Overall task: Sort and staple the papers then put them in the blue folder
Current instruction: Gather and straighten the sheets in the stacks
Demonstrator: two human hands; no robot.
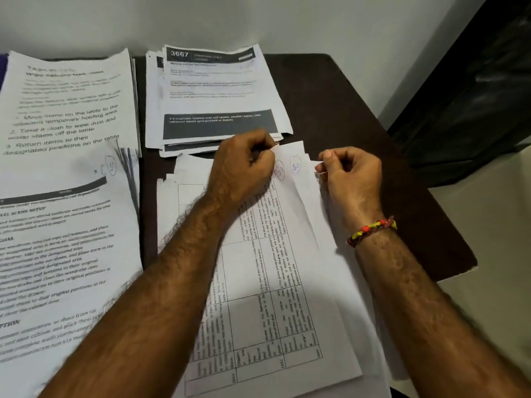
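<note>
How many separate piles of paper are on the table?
3. One large pile lies at the left, one pile headed 3667 lies at the far middle, and one pile with a table lies under both hands. More sheets may be hidden beneath.

White printed papers [267,282] lie stacked flat, far corner lifted

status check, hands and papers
Left hand and right hand both pinching top corners of table-printed sheets. No stapler or blue folder in view.
</note>
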